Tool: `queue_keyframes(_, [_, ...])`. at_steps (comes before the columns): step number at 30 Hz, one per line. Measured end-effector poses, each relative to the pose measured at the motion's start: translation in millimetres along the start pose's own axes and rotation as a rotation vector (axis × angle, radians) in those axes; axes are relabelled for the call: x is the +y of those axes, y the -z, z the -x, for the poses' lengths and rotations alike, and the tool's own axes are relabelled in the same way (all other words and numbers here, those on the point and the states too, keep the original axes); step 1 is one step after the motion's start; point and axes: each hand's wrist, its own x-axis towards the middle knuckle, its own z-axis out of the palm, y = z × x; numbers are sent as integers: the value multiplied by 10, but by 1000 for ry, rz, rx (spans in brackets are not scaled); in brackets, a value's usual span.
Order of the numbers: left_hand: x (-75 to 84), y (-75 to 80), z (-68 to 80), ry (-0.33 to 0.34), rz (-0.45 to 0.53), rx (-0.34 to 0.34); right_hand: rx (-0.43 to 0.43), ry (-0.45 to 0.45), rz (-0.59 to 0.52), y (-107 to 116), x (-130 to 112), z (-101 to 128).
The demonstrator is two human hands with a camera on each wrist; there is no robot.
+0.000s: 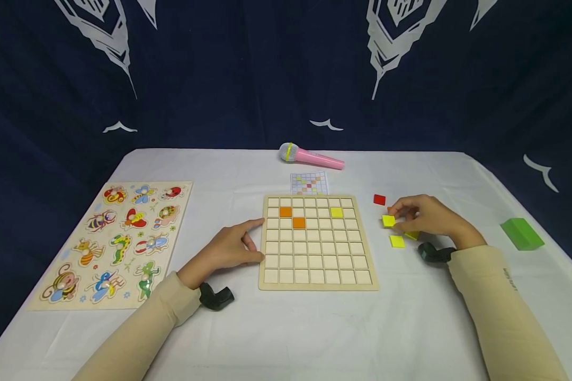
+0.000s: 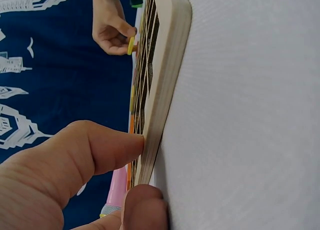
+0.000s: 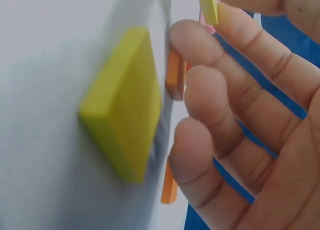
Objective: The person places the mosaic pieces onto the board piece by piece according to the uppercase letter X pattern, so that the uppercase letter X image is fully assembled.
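A wooden grid board [image 1: 374,280] lies on the table, with two orange tiles [image 1: 298,223] and one yellow tile [image 1: 336,212] in its cells. My left hand [image 1: 229,246] touches the board's left edge, thumb and index finger spread apart along it. To the right of the board, my right hand [image 1: 426,216] pinches a yellow square tile [image 1: 388,220] between thumb and fingertip, just above the table. Under and beside that hand lie more yellow tiles [image 1: 397,242], a red tile [image 1: 379,199] and orange tiles [image 3: 175,72], the latter partly hidden by fingers.
Behind the board lies a small printed pattern card [image 1: 309,183], and beyond it a pink toy microphone [image 1: 319,159]. An insect picture board [image 1: 173,248] is at the left. Near the right edge stands a green block [image 1: 523,234]. White cloth covers the table.
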Motion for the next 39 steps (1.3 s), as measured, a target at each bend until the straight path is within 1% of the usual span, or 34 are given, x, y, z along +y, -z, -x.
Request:
queue_keyframes(4, [1,4,5,-2,-3,1,6,19,-24,-40,-15,-29])
queue_keyframes(6, [1,6,4,-2,-5,1,12,24,-55,-57,-34,-39])
queue_keyframes(12, [10,16,14,-2,-15,3,29,60,-211,-89,-105,-55])
queue_keyframes(16, [10,16,13,-1,-14,3,30,50,-305,-118,-165,-54])
queue_keyframes(24, [29,18,21,-1,-10,1,47,82,-445,-205,-256,-80])
queue_keyframes(29, [40,18,27,6,-11,1,35,66,-525,-259,-344,-87])
queue_keyframes(34, [40,14,26,10,-8,-1,15,69,-562,-312,-440,-104])
queue_keyframes(39, [37,13,24,9,-9,-1,-17,44,-523,-355,-536,-148])
